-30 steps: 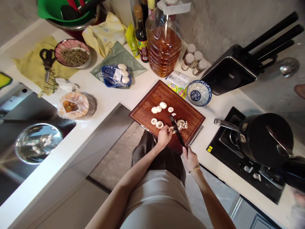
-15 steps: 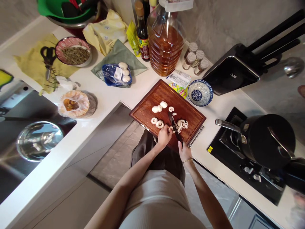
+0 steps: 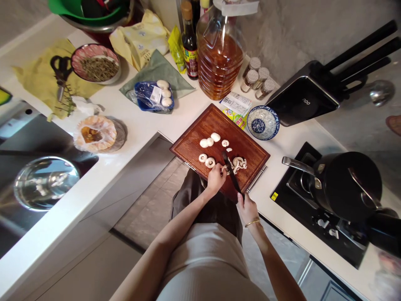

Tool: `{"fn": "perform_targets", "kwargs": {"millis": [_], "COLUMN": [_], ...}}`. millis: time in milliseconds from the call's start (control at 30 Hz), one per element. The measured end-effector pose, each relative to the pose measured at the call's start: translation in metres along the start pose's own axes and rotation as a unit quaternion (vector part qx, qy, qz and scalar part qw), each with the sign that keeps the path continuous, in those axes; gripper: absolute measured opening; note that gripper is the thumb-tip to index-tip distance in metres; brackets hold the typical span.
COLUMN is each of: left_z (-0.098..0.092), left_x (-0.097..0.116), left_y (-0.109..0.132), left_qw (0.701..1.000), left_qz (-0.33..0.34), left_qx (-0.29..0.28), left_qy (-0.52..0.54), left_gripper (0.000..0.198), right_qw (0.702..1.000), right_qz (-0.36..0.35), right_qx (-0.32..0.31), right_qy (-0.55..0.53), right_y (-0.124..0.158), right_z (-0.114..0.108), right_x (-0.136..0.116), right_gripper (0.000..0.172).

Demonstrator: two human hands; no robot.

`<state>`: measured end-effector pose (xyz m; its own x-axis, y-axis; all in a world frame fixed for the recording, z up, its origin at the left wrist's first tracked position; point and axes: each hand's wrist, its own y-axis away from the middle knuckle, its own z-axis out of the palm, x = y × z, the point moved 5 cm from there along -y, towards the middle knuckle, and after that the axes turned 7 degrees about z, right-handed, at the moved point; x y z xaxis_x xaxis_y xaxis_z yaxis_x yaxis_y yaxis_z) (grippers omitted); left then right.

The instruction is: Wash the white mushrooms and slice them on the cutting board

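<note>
My right hand grips the handle of a black kitchen knife, whose blade slants across the cutting board. Closed fingertips of my left hand press on a mushroom, partly hidden beside the blade. Sliced mushrooms lie in a small heap to the right of the knife. Several whole white mushrooms rest on the board's left half. Near the blade's tip lie another mushroom and a small cut piece.
A blue-patterned bowl stands behind the board, near a knife block. To the right is a stove with a lidded black pot. At left are a sink with a metal bowl, a bag-lined jar and a blue mushroom tray.
My right hand has drawn the knife back toward my body and slightly right. My left hand stays at the mushroom. The whole view has shifted slightly.
</note>
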<state>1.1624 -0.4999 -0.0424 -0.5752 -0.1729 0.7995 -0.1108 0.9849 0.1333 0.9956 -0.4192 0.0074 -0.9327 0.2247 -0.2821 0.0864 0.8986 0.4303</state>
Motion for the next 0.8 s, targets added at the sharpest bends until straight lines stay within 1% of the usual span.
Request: {"fn": "perform_targets", "kwargs": {"millis": [167,333,400,467,600,800], "left_z": [0.001,-0.001,-0.001,-0.001,-0.002,0.000], "left_x": [-0.001,-0.003,-0.003,-0.004,-0.004,-0.006], "left_y": [0.000,0.006,0.008,0.009,0.008,0.007], "left_qw": [1.000,0.999,0.998,0.998,0.997,0.997], "left_qz": [0.005,0.025,0.029,0.023,0.004,-0.008], "left_qx": [-0.002,0.007,0.005,0.004,0.010,0.011], "left_qy": [0.007,0.040,0.058,0.066,0.073,0.079], "left_gripper": [0.007,0.009,0.009,0.010,0.010,0.012], "right_qw": [1.000,0.997,0.997,0.999,0.999,0.999], "right_qz": [0.004,0.021,0.022,0.009,0.001,0.000], "right_qx": [-0.005,-0.017,-0.010,0.008,0.033,0.032], "right_qy": [0.021,0.076,0.073,0.042,-0.017,-0.023], "right_y": [-0.001,-0.016,-0.022,-0.026,-0.024,-0.004], "right_z": [0.007,0.024,0.030,0.032,0.026,0.008], "right_x": [0.001,-0.002,-0.002,-0.001,0.000,-0.001], "right_gripper": [0.062,0.060,0.061,0.062,0.067,0.062]}}
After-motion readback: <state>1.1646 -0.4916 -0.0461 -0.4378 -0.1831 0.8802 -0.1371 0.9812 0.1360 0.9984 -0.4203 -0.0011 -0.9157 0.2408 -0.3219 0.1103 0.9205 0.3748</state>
